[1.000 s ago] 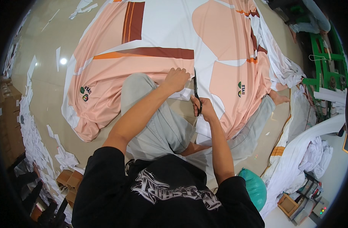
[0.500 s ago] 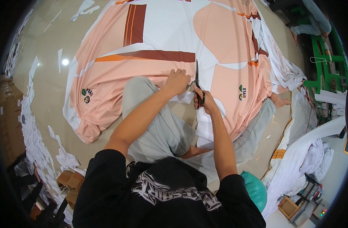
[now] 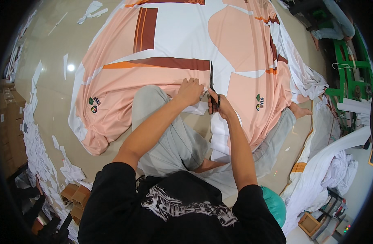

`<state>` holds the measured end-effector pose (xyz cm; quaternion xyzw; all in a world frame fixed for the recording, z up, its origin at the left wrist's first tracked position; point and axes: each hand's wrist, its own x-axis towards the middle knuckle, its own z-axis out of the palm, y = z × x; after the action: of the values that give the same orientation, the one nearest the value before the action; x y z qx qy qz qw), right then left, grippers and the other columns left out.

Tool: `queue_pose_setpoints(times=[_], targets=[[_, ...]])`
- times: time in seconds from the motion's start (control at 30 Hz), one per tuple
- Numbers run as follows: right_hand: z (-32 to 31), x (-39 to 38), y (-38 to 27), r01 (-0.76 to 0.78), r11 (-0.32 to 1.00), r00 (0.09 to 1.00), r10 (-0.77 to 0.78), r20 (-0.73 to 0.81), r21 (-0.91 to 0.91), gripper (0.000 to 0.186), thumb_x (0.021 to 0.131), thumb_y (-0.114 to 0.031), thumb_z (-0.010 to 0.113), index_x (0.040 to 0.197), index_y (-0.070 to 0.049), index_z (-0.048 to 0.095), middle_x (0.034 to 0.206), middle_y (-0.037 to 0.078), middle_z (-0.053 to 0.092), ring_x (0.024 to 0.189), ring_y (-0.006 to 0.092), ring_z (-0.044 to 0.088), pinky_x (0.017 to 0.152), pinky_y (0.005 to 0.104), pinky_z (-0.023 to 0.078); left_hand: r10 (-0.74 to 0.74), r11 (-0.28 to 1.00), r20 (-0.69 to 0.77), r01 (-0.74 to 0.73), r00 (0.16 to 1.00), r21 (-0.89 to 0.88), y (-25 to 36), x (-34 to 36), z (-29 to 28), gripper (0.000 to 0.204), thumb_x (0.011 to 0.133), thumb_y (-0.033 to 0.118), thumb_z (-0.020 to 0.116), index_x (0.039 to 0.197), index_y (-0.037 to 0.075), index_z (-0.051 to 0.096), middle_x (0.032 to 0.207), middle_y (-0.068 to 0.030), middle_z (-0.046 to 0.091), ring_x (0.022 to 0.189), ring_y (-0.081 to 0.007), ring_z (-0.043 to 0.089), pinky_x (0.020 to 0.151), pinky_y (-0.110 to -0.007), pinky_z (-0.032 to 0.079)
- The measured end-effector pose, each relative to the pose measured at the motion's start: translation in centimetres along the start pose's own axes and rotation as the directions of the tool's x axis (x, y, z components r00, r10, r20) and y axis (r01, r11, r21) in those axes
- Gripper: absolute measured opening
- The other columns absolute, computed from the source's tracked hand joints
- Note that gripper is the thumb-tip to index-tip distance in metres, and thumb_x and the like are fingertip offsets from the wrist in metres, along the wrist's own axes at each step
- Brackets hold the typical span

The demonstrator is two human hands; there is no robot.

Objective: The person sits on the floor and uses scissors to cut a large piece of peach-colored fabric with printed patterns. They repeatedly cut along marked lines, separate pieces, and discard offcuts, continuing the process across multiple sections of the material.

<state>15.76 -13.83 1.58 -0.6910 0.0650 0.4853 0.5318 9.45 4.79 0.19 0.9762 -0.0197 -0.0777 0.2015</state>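
On the floor (image 3: 52, 81), the right hand (image 3: 218, 106) grips black scissors (image 3: 212, 83), blades pointing away over peach-and-white fabric (image 3: 170, 40); the left hand (image 3: 189, 91) presses the fabric, fingers curled, just beside.
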Motion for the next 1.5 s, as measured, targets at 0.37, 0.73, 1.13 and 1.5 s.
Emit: queue_pose_setpoints(times=[0.37,0.73,1.13,1.5], targets=[[-0.2,2.4,0.2,0.052,0.992,0.998,-0.056,-0.035,-0.112,0.055,0.092,-0.059,0.07,0.077,-0.008,0.059,0.065,0.004,0.058,0.049,0.0175,0.058,0.045,0.0306,0.043,-0.018,1.0,0.046,0.019,0.999,-0.017,0.0,0.1,-0.2,0.017,0.082,0.014,0.071,0.099,0.018,0.073,0.109,-0.0103,0.064,0.111,-0.029,0.061,0.094,-0.047,0.045],[-0.6,4.7,-4.4,-0.02,1.0,0.998,0.019,-0.064,-0.011,0.057,0.091,-0.062,0.07,0.077,-0.008,0.06,0.065,0.005,0.058,0.047,0.0194,0.057,0.046,0.0314,0.043,-0.035,0.999,0.022,0.035,0.999,0.001,0.0,0.1,0.5,0.02,0.082,0.009,0.067,0.099,0.017,0.074,0.109,-0.0104,0.065,0.11,-0.0287,0.063,0.093,-0.045,0.045],[-1.7,7.1,-9.1,-0.036,0.999,0.996,0.034,0.08,0.028,0.054,0.089,-0.063,0.073,0.075,-0.012,0.057,0.064,0.001,0.055,0.054,0.0164,0.056,0.053,0.0303,0.048,0.013,0.998,-0.247,0.002,0.969,0.06,-0.3,-0.4,1.4,0.011,0.079,0.012,0.071,0.088,0.014,0.077,0.136,-0.0125,0.054,0.129,-0.0335,0.05,0.098,-0.053,0.042],[-1.7,10.8,-11.6,-0.024,0.997,0.998,0.019,0.065,0.079,0.051,0.089,-0.055,0.076,0.075,-0.011,0.056,0.062,0.002,0.053,0.051,0.0172,0.054,0.05,0.0312,0.044,-0.083,0.995,-0.035,0.081,0.996,-0.053,0.3,-0.3,0.9,0.007,0.082,0.016,0.07,0.085,0.012,0.076,0.146,-0.0102,0.051,0.126,-0.0338,0.051,0.095,-0.057,0.045]])
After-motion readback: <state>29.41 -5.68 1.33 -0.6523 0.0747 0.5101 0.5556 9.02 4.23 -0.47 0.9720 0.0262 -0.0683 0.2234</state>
